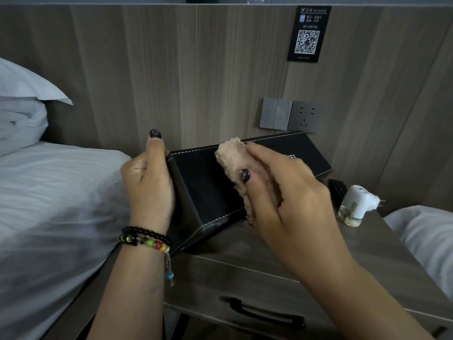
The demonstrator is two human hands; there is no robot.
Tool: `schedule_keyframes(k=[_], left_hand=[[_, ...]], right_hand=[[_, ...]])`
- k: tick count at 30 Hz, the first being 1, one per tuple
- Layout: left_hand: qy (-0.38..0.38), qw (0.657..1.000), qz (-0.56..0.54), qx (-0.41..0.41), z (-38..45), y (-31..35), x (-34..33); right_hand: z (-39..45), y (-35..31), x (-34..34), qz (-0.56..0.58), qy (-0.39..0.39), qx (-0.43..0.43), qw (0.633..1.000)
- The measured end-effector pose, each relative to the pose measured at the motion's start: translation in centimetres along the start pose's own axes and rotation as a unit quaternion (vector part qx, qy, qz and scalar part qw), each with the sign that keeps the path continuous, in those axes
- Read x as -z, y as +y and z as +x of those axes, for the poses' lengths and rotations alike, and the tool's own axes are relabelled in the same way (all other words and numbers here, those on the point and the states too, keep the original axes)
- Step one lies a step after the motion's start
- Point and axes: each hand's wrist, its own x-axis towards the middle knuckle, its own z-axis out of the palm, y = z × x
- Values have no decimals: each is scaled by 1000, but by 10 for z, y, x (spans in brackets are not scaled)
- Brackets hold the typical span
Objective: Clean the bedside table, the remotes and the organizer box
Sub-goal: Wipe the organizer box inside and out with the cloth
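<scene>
Organizer box (210, 185) step in hand: box tilted above tabletop (282, 246), left hand (147, 182) grip curled round its left end, right hand (277, 190) pinching beige cloth (232, 158) against it; next, probably wipe remaining faces.

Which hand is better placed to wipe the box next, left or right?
Right. The right hand already grips the cloth and presses it on the box, while the left hand grips the box's left end, tilting and steadying it over the bedside table.
</scene>
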Motion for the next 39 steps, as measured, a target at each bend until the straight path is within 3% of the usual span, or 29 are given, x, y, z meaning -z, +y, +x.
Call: schedule_keyframes(k=[5,12,15,18,20,27,33,36,39], left_hand=[[-6,1000,1,-17,-3,0,0],[-15,999,8,-32,-8,2,-1],[-13,999,9,-39,-8,0,0],[-15,999,5,-40,-8,-2,1],[-13,999,6,-43,-7,-2,1],[0,999,4,-45,-8,-1,-2],[-3,999,-22,-26,-6,-2,0],[-12,999,-49,-4,-6,-1,1],[0,1000,0,-19,-6,0,1]], right_hand=[[-9,5,13,22,-43,2,999],[38,33,46,-23,161,-101,981],[46,23,33,-19,89,-134,987],[34,10,23,1,-75,-34,997],[30,16,26,49,-127,3,991],[19,20,10,43,-140,-27,989],[-9,-20,-7,-24,-93,104,990],[-9,-21,-9,-21,-101,87,991],[-4,-4,-7,-6,-82,61,995]])
